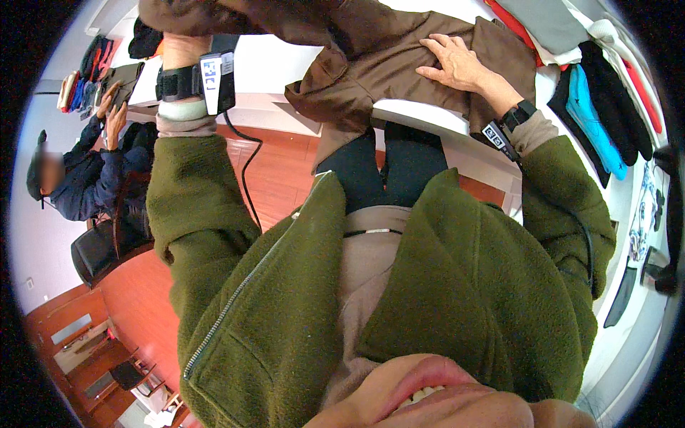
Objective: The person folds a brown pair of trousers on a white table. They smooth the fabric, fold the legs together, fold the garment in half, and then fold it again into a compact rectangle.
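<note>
A brown cloth garment lies in creased folds across the white table, and part of it hangs over the front edge. My right hand rests palm down on it with the fingers a little apart. At the upper left, my left hand reaches to a bunched part of the same garment. Cloth covers its fingers, so only the wrist and the heel of the hand show. Each wrist carries a strapped device: a black and white one on the left, a smaller one on the right.
Folded clothes and black and blue socks lie on the right. At the left, another person sits handling a dark garment beside stacked clothes. A black cable hangs from my left wrist. Behind stands a black chair.
</note>
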`<state>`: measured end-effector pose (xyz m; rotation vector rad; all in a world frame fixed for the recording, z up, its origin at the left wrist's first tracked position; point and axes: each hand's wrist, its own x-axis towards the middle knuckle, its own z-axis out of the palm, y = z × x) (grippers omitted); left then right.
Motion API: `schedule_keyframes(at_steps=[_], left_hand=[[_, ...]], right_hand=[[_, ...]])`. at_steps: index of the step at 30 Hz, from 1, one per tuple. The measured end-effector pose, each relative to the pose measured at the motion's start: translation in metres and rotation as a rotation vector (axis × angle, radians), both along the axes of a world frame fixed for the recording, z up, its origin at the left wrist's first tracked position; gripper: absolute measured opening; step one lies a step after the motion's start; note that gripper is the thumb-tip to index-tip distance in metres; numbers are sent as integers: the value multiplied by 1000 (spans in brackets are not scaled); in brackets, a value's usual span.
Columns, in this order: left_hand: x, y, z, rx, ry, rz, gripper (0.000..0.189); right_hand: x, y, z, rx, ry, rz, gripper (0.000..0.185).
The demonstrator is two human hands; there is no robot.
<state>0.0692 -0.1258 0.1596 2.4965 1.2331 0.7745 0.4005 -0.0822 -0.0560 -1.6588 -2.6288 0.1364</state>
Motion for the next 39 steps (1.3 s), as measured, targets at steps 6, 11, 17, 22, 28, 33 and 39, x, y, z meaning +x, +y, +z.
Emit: schedule_keyframes(at_steps=[6,11,17,22,28,33,39], left_hand=[[6,-35,7,105,162,15,30],[26,-75,0,211,299,28,28],[52,-104,-14,290,415,159,26],[53,-114,-13,305,431,228,24],[51,-120,-10,310,449,276,22],[54,-120,-4,315,466,288,20],[45,-102,10,311,411,168,21]], right_hand=[[-7,-8,5,15,-28,-11,72],[-12,-14,10,39,-36,-1,70],[-21,4,30,-109,-224,72,62],[-35,21,59,-194,-285,145,48],[-56,24,88,-50,141,218,31],[-73,6,99,-46,633,362,29],[-83,-19,118,-323,929,337,30]])
